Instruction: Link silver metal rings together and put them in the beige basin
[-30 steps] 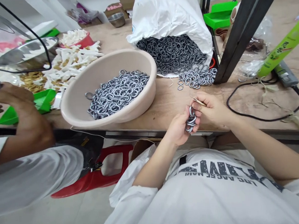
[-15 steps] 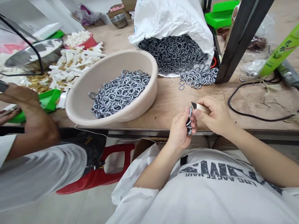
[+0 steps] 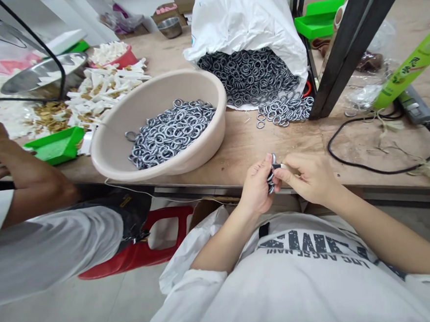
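Observation:
Just past the table's front edge, my left hand (image 3: 257, 185) is closed around several grey metal rings (image 3: 271, 181), one of them held up at the thumb. My right hand (image 3: 310, 176) grips a small knife (image 3: 277, 166) with a dark blade and a pale handle, mostly hidden by the fingers. Its blade lies against or right beside the upper ring; which of the two is hard to tell. To the left stands a beige basin (image 3: 167, 169) with many such rings (image 3: 172, 129) in it. A white sack (image 3: 242, 21) lies tipped behind, more rings (image 3: 285, 109) spilling from its mouth.
A dark metal post (image 3: 354, 48) rises right of the sack. Beyond it are a green spray can (image 3: 411, 69) and a black cable (image 3: 370, 172). A co-worker's arm (image 3: 35, 173) is at the left, near a green tray (image 3: 55, 146) and heaped white pieces (image 3: 103, 88).
The knife in my right hand has moved left and down, from beside the ring to right at it. The co-worker's hands at the left have shifted leftward, partly out of view.

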{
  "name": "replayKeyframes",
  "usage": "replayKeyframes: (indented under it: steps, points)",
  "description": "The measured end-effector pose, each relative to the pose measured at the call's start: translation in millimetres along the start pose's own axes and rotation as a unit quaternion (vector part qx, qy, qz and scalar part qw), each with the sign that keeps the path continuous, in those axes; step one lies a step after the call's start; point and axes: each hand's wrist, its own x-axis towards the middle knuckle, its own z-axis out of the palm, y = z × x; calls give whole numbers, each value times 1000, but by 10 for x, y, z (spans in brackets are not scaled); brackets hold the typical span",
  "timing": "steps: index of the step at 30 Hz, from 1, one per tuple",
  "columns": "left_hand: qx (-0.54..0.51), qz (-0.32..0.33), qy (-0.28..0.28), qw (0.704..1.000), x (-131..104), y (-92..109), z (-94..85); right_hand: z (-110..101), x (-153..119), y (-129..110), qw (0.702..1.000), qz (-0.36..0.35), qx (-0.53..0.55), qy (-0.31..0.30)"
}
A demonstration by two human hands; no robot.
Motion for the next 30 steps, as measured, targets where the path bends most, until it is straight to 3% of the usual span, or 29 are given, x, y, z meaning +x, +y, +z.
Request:
replayKeyframes:
  steps: [3,5,8,13,17,20,23,24,27,30]
  points:
    - [17,-40,-44,998,-75,-37,-30,-23,152,258,994,100,-17,43]
    - [19,-47,-54,997,-96,-38,-56,-57,337,468,985,140,-85,55]
    - [13,-26,-22,999,-46,16,-114,-70,678,695,974,144,-171,34]
    - [14,-11,-1,1000,69,135,-210,106,1139,818,973,111,-203,3]
    - [-24,-28,34,999,93,182,-285,195,1259,900,976,105,-190,-20]
    - [-48,-46,51,997,129,202,-310,133,1174,876,981,104,-166,-10]
    - [-32,-40,47,998,189,183,-268,56,924,676,993,106,-46,-18]
    - [-15,-34,40,999,208,164,-240,47,815,576,989,121,79,-25]
    - [37,-30,-1,999,236,84,-141,89,496,261,908,151,385,-64]
    - [45,-45,-40,997,217,19,-72,189,300,61,871,194,451,-22]
